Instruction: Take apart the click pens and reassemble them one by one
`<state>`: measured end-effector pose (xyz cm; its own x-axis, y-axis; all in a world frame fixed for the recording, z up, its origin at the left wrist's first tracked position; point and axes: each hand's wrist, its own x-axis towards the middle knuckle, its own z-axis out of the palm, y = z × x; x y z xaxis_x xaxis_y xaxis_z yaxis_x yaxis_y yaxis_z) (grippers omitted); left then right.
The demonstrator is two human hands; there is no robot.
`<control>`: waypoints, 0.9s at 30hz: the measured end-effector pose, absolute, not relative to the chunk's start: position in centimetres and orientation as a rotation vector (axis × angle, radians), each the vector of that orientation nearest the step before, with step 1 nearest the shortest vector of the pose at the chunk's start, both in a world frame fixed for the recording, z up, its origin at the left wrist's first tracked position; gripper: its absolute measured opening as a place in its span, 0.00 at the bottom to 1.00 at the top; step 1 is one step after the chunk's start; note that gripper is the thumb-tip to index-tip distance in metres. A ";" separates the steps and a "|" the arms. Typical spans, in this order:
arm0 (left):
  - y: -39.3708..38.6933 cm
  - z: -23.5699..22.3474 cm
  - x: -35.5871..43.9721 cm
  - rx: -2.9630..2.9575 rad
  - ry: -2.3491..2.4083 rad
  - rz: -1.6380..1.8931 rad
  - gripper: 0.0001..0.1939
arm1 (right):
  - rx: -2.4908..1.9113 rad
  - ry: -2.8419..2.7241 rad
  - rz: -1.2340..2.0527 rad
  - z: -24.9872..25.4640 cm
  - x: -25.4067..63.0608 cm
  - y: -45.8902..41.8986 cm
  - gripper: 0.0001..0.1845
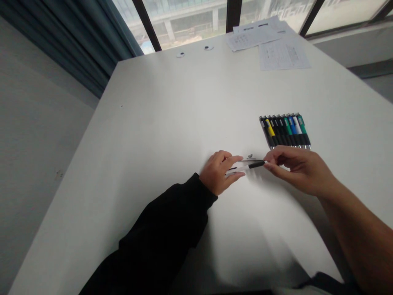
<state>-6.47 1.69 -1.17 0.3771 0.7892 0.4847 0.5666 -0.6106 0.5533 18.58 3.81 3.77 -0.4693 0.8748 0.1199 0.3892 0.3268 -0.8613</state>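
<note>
Low over the table, my left hand (219,170) is closed around the rear of a white pen (242,168) with a black grip, its thumb and forefinger on either side. The pen's front end points right, to the fingertips of my right hand (302,168). Those fingertips are pinched at the pen's tip end, where a thin dark rod (251,160), like a pen refill, runs alongside the pen. How the rod and tip meet is hidden by the fingers. Just behind lies a small metallic piece (250,155), too small to make out.
A neat row of click pens (285,129) with black, yellow, green, blue and white barrels lies beyond my right hand on the white table (153,123). Printed papers (284,55) lie at the far right, by the window. Two white, dark-centred cable-hole covers (208,48) sit at the back edge.
</note>
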 end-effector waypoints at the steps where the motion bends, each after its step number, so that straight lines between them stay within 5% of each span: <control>1: 1.7 -1.2 -6.5 2.353 1.166 1.071 0.19 | -1.103 -1.998 1.061 3.7 18.4 3.7 0.06; 6: 1.7 -0.9 -6.4 2.126 1.049 1.177 0.10 | -1.154 -2.049 0.907 3.2 19.0 4.2 0.12; 12: 1.9 -0.7 -6.5 1.377 1.013 1.141 0.16 | -1.288 -2.355 0.631 1.5 20.5 5.8 0.10; 20: 2.2 -1.1 -6.7 1.038 0.764 1.013 0.30 | -1.250 -2.245 0.906 2.7 19.8 4.9 0.06; 27: 1.8 0.2 -7.0 0.986 0.651 0.693 0.20 | -1.144 -1.541 1.271 3.0 19.3 4.2 0.06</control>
<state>-7.00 1.82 0.18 0.6145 0.7695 -0.1740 -0.2223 0.3805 0.8976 19.33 4.16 2.96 -0.2561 0.9658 0.0404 0.1440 0.0794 -0.9864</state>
